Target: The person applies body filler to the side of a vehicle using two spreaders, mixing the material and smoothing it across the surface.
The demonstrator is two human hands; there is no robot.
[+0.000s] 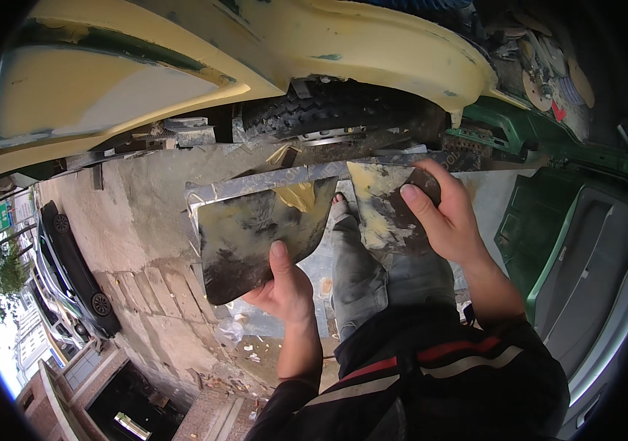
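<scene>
My left hand [284, 285] grips the lower edge of a dark, flat mixing board [244, 246], thumb on top. A mound of yellow putty [297, 195] sits near the board's upper right corner, and older smears cover its face. My right hand [446, 209] pinches a smaller dark spreader [387, 209] by its right side, its face streaked with pale yellow putty. A narrow gap parts the spreader from the board. Beyond both hands is a vehicle's fender [380, 48], coated pale yellow with a few green spots, above a black tyre [336, 110].
At right stands a green door [531, 228] with a grey inner panel. Round sanding discs [538, 92] lie in a heap at the upper right. A yellow-and-grey body panel [94, 92] extends at upper left. A dark car [71, 264] is parked at far left.
</scene>
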